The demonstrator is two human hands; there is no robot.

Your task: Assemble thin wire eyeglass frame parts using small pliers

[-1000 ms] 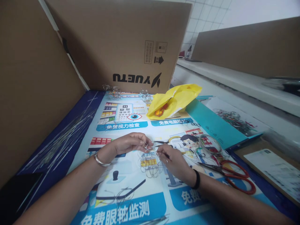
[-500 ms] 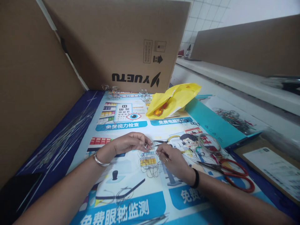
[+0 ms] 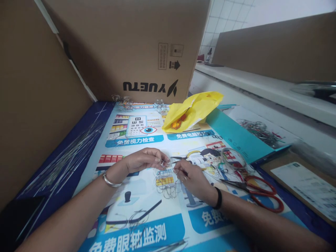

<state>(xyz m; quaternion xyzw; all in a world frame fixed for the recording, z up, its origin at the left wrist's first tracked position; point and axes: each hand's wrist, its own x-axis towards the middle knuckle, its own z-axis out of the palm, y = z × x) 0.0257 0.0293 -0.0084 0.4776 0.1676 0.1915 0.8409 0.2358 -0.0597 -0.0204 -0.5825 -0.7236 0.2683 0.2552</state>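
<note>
My left hand and my right hand meet over the middle of a printed poster. Both pinch a tangle of thin wire loops that hangs between the fingertips and rests on the poster. My left wrist wears a silver bangle. A dark band circles my right wrist. My right hand also seems to hold a slim dark tool whose tip points left, but its shape is hard to make out.
Red-handled scissors lie right of my right hand. A yellow plastic bag sits behind, before a large cardboard box. Thin straight wires lie at left. A wire pile rests on paper at right.
The hands have barely moved; the view has shifted slightly, and the fingers keep working the wire loops in the same spot.
</note>
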